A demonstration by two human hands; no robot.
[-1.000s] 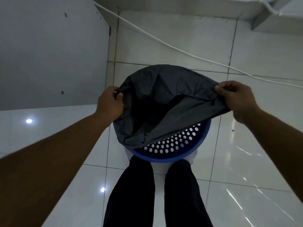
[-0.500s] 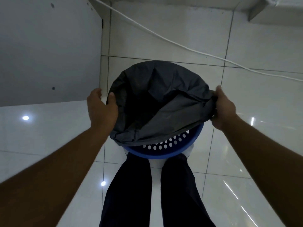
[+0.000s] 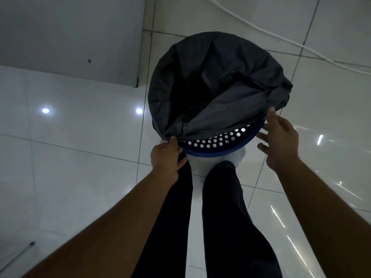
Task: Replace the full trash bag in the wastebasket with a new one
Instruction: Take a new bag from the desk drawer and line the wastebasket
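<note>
Half a second before, each hand had gripped the trash bag at opposite sides of the wastebasket. By this moment both had come round to the near side. The left hand had curled its fingers and pinched the bag's hem at the near-left of the rim. The right hand had let go and was spread wide, with only the tip of one finger touching the hem at the near-right. The bag had also settled further down over the far and side rim than a second earlier.

The bag was thin, dark grey, matte plastic, creased into soft folds, and its mouth gaped into a black hollow. It was draped over the far edge and both sides of the round wastebasket. Its near hem ran slack and straight across the opening, so the near arc of the rim stayed bare. The wastebasket was blue plastic with a smooth rolled rim and a wall pierced by rows of small round holes. It stood on the floor of large, glossy white tiles, just ahead of the person's dark trouser legs. A white cable curved over the tiles beyond it, and a flat grey panel rose at the floor's far-left edge.
</note>
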